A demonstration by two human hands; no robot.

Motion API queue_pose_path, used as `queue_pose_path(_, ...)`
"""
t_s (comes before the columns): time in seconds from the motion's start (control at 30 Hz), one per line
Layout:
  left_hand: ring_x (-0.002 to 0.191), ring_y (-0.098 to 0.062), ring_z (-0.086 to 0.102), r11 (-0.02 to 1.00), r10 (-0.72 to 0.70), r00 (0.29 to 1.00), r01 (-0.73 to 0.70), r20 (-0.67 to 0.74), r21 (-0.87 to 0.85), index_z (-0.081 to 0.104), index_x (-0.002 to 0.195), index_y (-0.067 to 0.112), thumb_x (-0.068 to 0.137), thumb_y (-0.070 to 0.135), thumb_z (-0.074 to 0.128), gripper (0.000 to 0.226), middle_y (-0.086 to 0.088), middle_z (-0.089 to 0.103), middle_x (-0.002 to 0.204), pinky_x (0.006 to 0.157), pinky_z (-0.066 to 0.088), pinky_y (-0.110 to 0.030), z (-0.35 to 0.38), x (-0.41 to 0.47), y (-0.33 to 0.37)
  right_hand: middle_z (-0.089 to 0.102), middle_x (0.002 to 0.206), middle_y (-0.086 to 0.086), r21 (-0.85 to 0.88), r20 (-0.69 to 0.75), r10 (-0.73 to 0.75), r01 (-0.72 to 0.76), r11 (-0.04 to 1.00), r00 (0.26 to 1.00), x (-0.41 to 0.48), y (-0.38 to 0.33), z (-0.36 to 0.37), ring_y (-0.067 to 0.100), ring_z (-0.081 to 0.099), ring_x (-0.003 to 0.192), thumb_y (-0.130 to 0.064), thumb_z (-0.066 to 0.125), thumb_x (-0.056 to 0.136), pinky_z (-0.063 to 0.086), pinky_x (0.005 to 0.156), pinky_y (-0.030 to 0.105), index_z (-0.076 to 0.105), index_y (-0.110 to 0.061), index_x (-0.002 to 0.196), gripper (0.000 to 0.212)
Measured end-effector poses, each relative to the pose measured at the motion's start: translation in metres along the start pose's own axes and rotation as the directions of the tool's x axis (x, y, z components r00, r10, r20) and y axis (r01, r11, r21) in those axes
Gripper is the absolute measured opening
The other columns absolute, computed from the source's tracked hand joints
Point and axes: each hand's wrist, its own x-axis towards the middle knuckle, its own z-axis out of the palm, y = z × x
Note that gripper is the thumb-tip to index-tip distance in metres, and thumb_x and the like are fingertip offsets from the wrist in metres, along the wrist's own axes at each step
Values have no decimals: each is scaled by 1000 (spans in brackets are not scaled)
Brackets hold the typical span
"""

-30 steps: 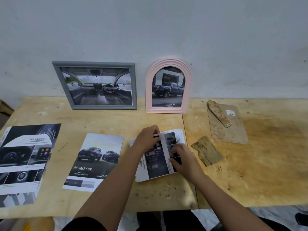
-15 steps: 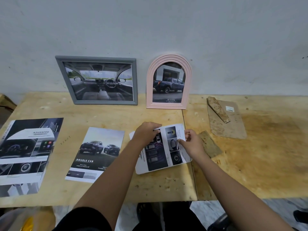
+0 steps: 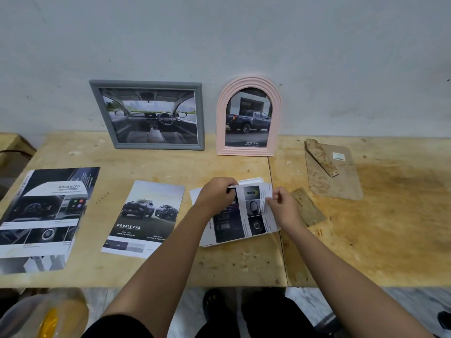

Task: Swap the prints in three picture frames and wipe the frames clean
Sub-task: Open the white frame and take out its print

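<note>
A white frame (image 3: 253, 181) lies flat on the wooden table (image 3: 219, 264), and a dark car-detail print (image 3: 240, 217) lies over it. My left hand (image 3: 216, 194) grips the print's upper left part. My right hand (image 3: 284, 207) pinches the print's right edge, which curls up off the frame. A grey frame (image 3: 202, 113) with a car-interior picture and a pink arched frame (image 3: 277, 118) with a pickup picture lean upright against the wall behind.
Two loose prints lie to the left: a "Double Cab" sheet (image 3: 146, 219) and a large "Advanced" sheet (image 3: 41, 215). Right of my hands lie a brown backing board with a stand (image 3: 334, 176) and a smaller brown piece (image 3: 308, 208). A plastic bag (image 3: 46, 315) sits below the table edge.
My right hand moved from the print's lower middle up to its right edge and now lifts that edge. The view tilted and shifted slightly. My left hand stayed at the print's top left.
</note>
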Motion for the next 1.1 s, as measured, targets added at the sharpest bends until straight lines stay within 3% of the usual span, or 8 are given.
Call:
queue_pose_path(0.27, 94, -18, 57, 998, 24, 966, -7, -258, 66, 70, 95, 20, 86, 20, 53, 19, 5, 69, 95, 85, 40, -32, -36, -35, 31, 61, 85, 0, 272, 114, -199, 162, 948, 973, -13, -52, -19, 10, 57, 68, -6, 44, 94, 46, 54, 17, 55, -9, 96, 12)
queue_pose_path(0.43, 97, -19, 42, 940, -63, 727, 272, -684, 203, 70, 99, 23, 88, 37, 55, 23, 3, 43, 92, 78, 26, -30, -54, -64, 63, 62, 83, -3, 387, 65, -462, 405, 829, 884, -22, -95, -43, 8, 58, 72, -3, 51, 91, 47, 58, 12, 59, -17, 88, 17)
queue_pose_path(0.57, 97, -26, 55, 934, -354, 665, 214, -658, -286, 62, 102, 16, 96, 38, 42, 31, -6, 52, 98, 83, 45, -37, -56, -88, 85, 60, 85, -7, 280, 16, -786, 752, 597, 618, -39, -113, -52, 5, 57, 83, -10, 55, 86, 45, 72, 19, 65, -20, 89, 14)
queue_pose_path(0.7, 87, -25, 62, 369, -668, 694, -6, -270, -929, 47, 120, 12, 98, 50, 29, 48, -13, 59, 106, 87, 51, -41, -58, -128, 96, 62, 88, 0, 211, 143, -952, 932, 296, 270, -65, -110, -37, 8, 56, 85, -11, 59, 81, 46, 75, 23, 72, -14, 92, 17)
queue_pose_path(0.77, 66, -22, 66, 143, -647, 735, -143, -201, -979, 35, 134, 6, 99, 38, 38, 48, -18, 59, 101, 62, 59, -35, -56, -154, 90, 64, 91, -1, 181, 199, -973, 972, 152, 115, -75, -103, -23, 11, 56, 88, -13, 63, 79, 41, 76, 27, 71, -21, 95, 20)
queue_pose_path(0.87, 71, -24, 64, 127, -692, 672, -248, -265, -960, 28, 139, 12, 97, 1, 41, 46, -18, 56, 107, 49, 57, -32, -54, -192, 73, 63, 98, -10, 229, 318, -948, 970, 80, 3, -93, -89, -3, 7, 56, 98, -25, 65, 83, 35, 85, 29, 68, -31, 97, 15)
queue_pose_path(0.97, 82, -31, 64, 193, -686, 657, -248, -311, -949, 27, 141, 21, 93, -5, 45, 58, -25, 53, 125, 64, 59, -40, -58, -224, 54, 58, 110, -20, 243, 455, -890, 958, 150, 24, -106, -79, 15, 0, 46, 114, -47, 51, 90, 28, 94, 33, 68, -36, 96, 21)
queue_pose_path(1.1, 67, -25, 69, 221, -687, 641, -263, -341, -939, 22, 146, 27, 90, -6, 48, 70, -24, 55, 124, 54, 58, -34, -74, -244, 40, 45, 120, -15, 212, 457, -810, 838, 502, 369, -108, -95, 38, 4, 39, 117, -47, 53, 86, 33, 98, 31, 62, -30, 112, 32)
